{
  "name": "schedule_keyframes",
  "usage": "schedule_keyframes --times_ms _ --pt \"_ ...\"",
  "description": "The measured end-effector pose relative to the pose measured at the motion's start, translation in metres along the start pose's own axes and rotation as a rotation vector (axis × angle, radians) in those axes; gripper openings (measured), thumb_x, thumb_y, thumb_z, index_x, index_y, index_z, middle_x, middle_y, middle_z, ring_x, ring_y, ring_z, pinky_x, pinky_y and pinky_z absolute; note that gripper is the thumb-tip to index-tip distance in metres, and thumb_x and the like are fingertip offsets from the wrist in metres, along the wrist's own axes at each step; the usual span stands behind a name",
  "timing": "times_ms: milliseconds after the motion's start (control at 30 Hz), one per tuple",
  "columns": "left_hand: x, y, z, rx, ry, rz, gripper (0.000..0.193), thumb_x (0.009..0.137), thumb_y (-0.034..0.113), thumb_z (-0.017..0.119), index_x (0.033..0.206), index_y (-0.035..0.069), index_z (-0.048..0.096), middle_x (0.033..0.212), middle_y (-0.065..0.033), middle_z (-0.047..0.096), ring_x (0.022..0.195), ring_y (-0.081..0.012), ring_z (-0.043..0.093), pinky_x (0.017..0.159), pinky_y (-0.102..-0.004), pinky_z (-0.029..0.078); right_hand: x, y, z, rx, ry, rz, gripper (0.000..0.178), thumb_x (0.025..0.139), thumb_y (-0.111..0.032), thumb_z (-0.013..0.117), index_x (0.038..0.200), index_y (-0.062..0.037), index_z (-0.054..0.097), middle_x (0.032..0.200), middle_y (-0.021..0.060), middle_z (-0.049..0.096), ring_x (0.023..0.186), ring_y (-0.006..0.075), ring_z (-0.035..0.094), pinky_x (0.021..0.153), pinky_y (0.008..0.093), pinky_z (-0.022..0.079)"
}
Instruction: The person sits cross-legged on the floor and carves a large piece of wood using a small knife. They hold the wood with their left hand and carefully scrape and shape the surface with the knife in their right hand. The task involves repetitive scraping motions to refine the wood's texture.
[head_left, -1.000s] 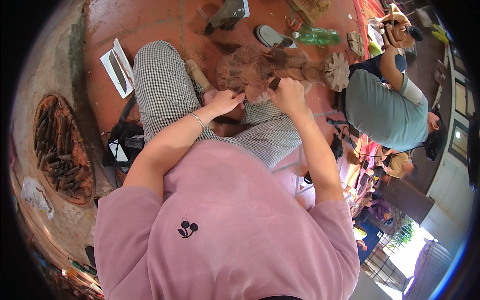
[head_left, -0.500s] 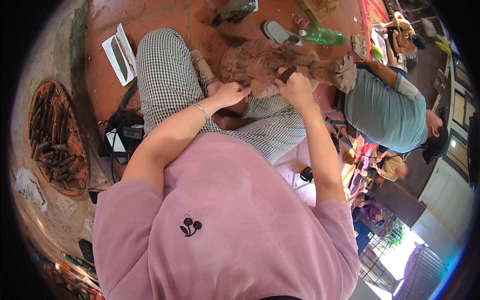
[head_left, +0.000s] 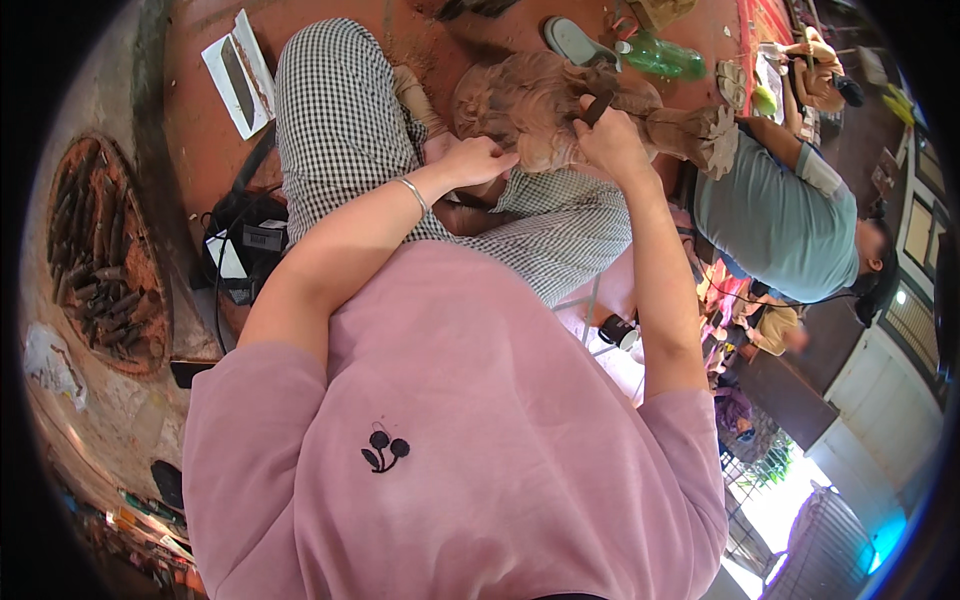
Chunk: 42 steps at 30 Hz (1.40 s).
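Observation:
A reddish-brown wood carving (head_left: 545, 115) with deeply cut, wavy surfaces lies across my lap and crossed legs, its narrower, jagged-ended stem (head_left: 705, 140) pointing right. My right hand (head_left: 612, 145) is closed around a dark, flat strip-like piece (head_left: 598, 106), pressed against the carving's near side; the exact kind of piece cannot be made out. My left hand (head_left: 478, 162), a bracelet on its wrist, has its fingers curled together at the carving's near left edge and appears to grip it there. Its fingertips are partly hidden.
At left, a round tray (head_left: 165, 300) holds several dark carving tools. A white paper with a dark blade (head_left: 238, 80) lies on the tiles. Beyond the carving are a grey slipper (head_left: 575, 42) and a green bottle (head_left: 665, 58). A person in a grey-green shirt (head_left: 775, 220) sits close at right.
The whole view has shifted slightly, with the carving and both hands appearing a little higher and farther right. Both hands stay at the carving, the right still gripping the dark piece.

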<state>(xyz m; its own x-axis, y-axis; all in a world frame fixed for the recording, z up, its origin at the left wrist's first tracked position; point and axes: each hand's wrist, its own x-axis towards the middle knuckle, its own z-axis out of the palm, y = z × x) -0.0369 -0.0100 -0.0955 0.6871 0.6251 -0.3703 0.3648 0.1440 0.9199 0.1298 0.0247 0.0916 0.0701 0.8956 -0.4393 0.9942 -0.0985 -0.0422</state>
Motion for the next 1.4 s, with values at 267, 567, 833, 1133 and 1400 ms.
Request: schedule_keyframes --times_ms 267,567,833,1133,1400 --pt "-0.001 0.007 -0.005 0.006 -0.026 -0.003 0.048 0.089 0.055 0.056 0.082 0.013 0.078 0.086 -0.0129 0.073 0.085 -0.0319 0.069 0.079 -0.0407 0.053 0.019 0.0 -0.004 -0.151 -0.182 -0.056 0.037 0.082 -0.021 0.067 0.117 -0.009 0.065 0.102 0.0263 0.067 0.103 0.0428 0.062 0.088 0.0479 0.05" --pt "-0.001 0.007 -0.007 -0.001 -0.018 0.014 0.043 0.087 0.051 0.061 0.084 0.012 0.077 0.088 -0.0146 0.073 0.085 -0.031 0.069 0.076 -0.0406 0.052 0.013 -0.026 -0.015 -0.299 -0.252 -0.047 0.031 0.08 -0.015 0.063 0.108 -0.0019 0.067 0.107 0.0253 0.067 0.104 0.041 0.063 0.093 0.0468 0.051" --pt "-0.003 0.009 -0.008 0.034 -0.008 0.029 0.044 0.09 0.048 0.061 0.087 0.007 0.076 0.086 -0.0126 0.073 0.082 -0.0272 0.069 0.075 -0.0371 0.051 0.016 -0.004 -0.007 -0.176 -0.182 -0.128 0.03 0.08 -0.019 0.067 0.103 -0.0005 0.067 0.099 0.024 0.069 0.1 0.0406 0.064 0.088 0.0472 0.051" --pt "-0.002 0.008 -0.008 0.052 -0.011 0.025 0.042 0.09 0.047 0.062 0.088 0.008 0.076 0.085 -0.0127 0.073 0.082 -0.0272 0.069 0.074 -0.038 0.051 0.017 0.002 -0.009 -0.065 -0.123 -0.179 0.027 0.084 -0.015 0.066 0.11 -0.0077 0.067 0.095 0.0212 0.069 0.094 0.041 0.065 0.082 0.048 0.051" --pt "-0.005 0.012 -0.011 0.018 -0.033 0.007 0.041 0.091 0.046 0.061 0.089 0.009 0.076 0.087 -0.0127 0.073 0.084 -0.0285 0.069 0.076 -0.0381 0.052 0.019 0.004 -0.012 -0.07 -0.182 -0.133 0.027 0.083 -0.014 0.065 0.108 -0.0066 0.068 0.099 0.022 0.069 0.097 0.0402 0.064 0.087 0.0473 0.052"
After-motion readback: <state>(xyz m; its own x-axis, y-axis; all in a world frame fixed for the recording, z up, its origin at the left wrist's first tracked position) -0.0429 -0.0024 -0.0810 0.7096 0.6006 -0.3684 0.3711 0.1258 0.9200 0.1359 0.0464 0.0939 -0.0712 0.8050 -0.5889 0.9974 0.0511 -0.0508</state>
